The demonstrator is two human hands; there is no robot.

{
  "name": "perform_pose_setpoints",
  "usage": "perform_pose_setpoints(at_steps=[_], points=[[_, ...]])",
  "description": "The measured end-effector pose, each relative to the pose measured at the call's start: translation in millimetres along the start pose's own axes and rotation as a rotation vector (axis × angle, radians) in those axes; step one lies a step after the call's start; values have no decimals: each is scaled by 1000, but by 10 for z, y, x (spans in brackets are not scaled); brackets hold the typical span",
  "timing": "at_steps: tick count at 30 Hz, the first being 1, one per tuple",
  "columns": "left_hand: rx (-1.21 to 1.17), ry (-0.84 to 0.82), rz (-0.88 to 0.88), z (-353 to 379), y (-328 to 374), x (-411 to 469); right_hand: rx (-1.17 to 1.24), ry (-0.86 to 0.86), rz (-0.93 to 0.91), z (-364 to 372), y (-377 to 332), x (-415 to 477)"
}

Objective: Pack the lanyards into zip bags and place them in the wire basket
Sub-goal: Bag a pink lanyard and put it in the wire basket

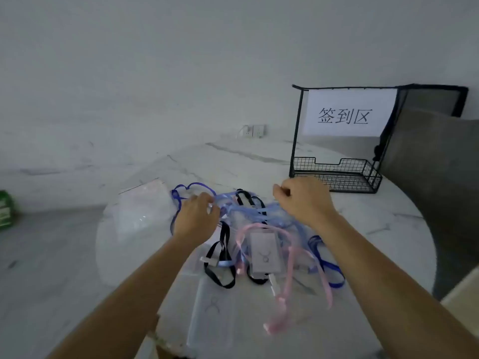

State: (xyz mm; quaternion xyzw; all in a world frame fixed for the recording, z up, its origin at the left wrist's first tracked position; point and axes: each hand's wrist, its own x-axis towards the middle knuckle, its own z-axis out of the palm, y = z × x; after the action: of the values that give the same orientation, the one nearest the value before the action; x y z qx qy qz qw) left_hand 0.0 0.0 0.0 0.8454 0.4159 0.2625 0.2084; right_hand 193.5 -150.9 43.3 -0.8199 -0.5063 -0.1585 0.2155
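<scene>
Step in hand, by the look: freeing one strap from the tangle before bagging. Left hand (195,216) down on far-left part of the lanyards (246,216), fingers bent into the straps, apparently gripping a light-blue one beside a blue loop (191,186). Right hand (303,200) raised just over the pile's far-right side, fingers curled tight, thumb against forefinger; can't tell whether anything is in that pinch. Lanyards heaped mid table (363,229), black, pink & blue straps crossing, w/ a card holder (264,252) on top near centre. To do it well: pick one strap only, trace it to its clip, lift slow & shake the rest loose, no yanking, else risk of dragging the whole knot. Fold it small before reaching for the zip bags (141,211), clear stack right beside the blue loop, left of pile. Wire basket (337,177) far right, well apart from pile, seemingly empty, so prob. nothing packed yet. Room: bare tabletop betw. pile & basket, good path for right hand. Tall sign (347,112) at basket's back, so better to enter from front or top. Mind the near edge: pink strap (277,322) end & a 2nd holder (210,307) close to it, easy to knock off. Grey chair (435,156) beyond right rim, out of the path.
</scene>
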Motion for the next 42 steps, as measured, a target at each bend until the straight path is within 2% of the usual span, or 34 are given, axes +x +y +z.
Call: perform_pose_setpoints(at_steps=[4, 8, 12, 16, 20, 24, 27, 30, 34, 37, 39, 42], points=[[164, -77, -171, 45, -128, -311, 20, -52, -7, 14, -197, -263], [114, -23, -154, 95, -182, -402, 39, -99, -6, 175, -295, -399], [-289, 42, -172, 28, -38, -317, 128, -97, 40, 418, -295, -374], [-635, 116, -206, -21, 107, -167, 287, -19, 115, 691, -247, -379], [-1010, 7, -307, 111, 88, -30, 508, 13, 205, 788, -118, -346], [-1347, -74, -368, 156, 15, 35, 614, 35, 240, 799, -42, -278], [-1384, -43, -330, 120, -35, 64, 709, 26, 245, 780, -70, -287], [-1400, -8, -268, 127, -75, 76, 756, -39, 175, 743, -131, -310], [-1393, -32, -220, 148, -21, 28, 796, -279, 112, 684, -199, -357], [-1370, -18, -216, 138, -3, -1, 576, -368, -7, 735, -252, -370], [-1347, 14, -216, 125, 3, -3, 442, -336, -62, 779, -304, -389], [-1371, 35, -226, 126, 14, 5, 392, -270, -82, 842, -354, -414]])
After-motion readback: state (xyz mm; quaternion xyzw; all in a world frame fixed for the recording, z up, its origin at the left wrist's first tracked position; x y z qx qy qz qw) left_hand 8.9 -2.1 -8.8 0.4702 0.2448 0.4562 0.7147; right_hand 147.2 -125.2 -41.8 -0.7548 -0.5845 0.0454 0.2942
